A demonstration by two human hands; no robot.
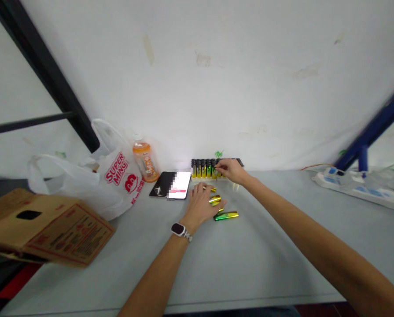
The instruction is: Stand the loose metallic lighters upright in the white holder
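Observation:
Against the wall, a light-coloured rack holds several upright yellow and green lighters with black tops. My right hand is at the rack's right part, its fingers pinched together near the black tops; what sits between the fingertips is too small to make out. In front of the rack my left hand rests with its fingers spread beside several shiny yellow lighters lying on the table. Nearest to me among these is a green and yellow lighter, just right of my left thumb.
A dark tablet-like device with a partly white surface lies left of the rack. Further left are an orange bottle, a white plastic bag and a cardboard box. Power strips lie at the right on the grey table.

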